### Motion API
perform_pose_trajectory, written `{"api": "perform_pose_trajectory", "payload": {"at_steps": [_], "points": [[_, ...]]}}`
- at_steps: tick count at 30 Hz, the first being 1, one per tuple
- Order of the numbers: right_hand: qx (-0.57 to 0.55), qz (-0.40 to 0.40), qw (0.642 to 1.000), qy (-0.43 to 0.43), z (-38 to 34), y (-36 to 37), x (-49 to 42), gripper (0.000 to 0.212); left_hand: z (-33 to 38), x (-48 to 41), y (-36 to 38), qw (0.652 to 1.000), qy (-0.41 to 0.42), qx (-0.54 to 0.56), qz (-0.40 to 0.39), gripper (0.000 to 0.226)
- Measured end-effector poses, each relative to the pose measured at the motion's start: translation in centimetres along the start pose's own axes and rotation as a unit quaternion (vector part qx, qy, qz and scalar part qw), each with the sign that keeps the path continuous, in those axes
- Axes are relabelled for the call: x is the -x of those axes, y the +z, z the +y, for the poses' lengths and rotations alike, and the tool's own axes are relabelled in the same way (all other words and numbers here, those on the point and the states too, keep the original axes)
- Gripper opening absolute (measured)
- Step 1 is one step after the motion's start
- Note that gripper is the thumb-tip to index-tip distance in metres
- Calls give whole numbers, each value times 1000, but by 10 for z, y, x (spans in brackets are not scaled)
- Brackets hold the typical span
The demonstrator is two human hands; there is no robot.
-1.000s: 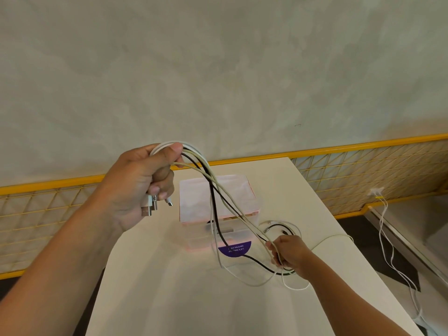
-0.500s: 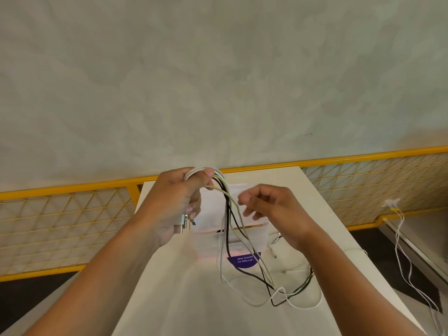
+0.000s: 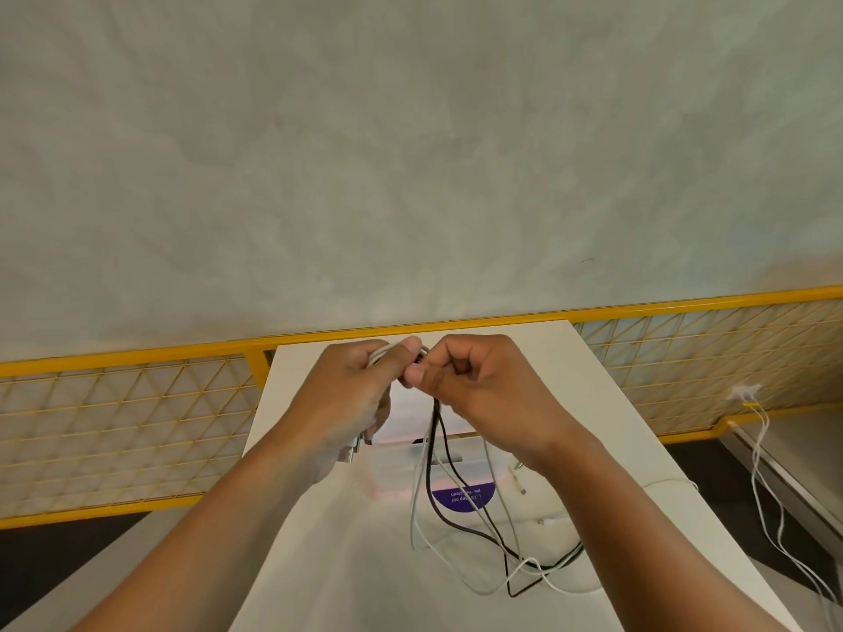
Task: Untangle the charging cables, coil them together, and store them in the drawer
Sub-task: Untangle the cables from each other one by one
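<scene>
Above the drawer box, my left hand clenches the gathered loops of the cables, my right hand pinches the strands just beside it, and the loose lengths hang straight down, tails pooling on the box's near side.

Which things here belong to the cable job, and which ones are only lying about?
Job: charging cables, gripped by left hand and pinched by right hand; drawer box behind them.
Lying about: white wires hanging at far right; yellow mesh fence.
</scene>
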State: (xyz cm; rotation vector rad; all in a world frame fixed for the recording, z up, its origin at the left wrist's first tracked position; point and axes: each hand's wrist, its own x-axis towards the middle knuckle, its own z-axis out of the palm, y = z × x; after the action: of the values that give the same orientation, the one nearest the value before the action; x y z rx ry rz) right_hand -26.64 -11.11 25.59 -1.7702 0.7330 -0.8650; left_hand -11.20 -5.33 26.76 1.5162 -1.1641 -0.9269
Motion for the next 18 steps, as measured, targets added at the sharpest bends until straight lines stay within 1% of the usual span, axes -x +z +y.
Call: {"api": "perform_pose_trajectory", "payload": {"at_steps": [2,3,5,7,9,10,12,15,18], "points": [[4,8,1000,-16,0,0,0,15,-1,1,-1,1000,-17,4,-13,47],[5,14,1000,-17,-1,0,0,16,-1,1,-2,999,-30,17,-24,48],[0,31,999,-15,-2,-2,1,24,0,2,-4,993,-63,78,-54,47],[-9,47,999,-7,-2,-4,1,37,2,3,-6,981,-86,151,-85,43],[-10,56,998,-3,-1,-3,-1,46,2,3,-6,975,-92,179,-98,41],[-12,55,998,-1,0,-3,-1,47,2,2,-6,974,-91,181,-99,41],[-28,37,999,12,0,-6,-1,41,1,2,-5,975,-87,183,-94,41],[-59,1,997,42,-2,-12,1,24,1,0,-6,974,-81,197,-82,40],[-46,-6,997,55,-1,-15,1,22,2,0,-9,976,-71,191,-79,40]]}}
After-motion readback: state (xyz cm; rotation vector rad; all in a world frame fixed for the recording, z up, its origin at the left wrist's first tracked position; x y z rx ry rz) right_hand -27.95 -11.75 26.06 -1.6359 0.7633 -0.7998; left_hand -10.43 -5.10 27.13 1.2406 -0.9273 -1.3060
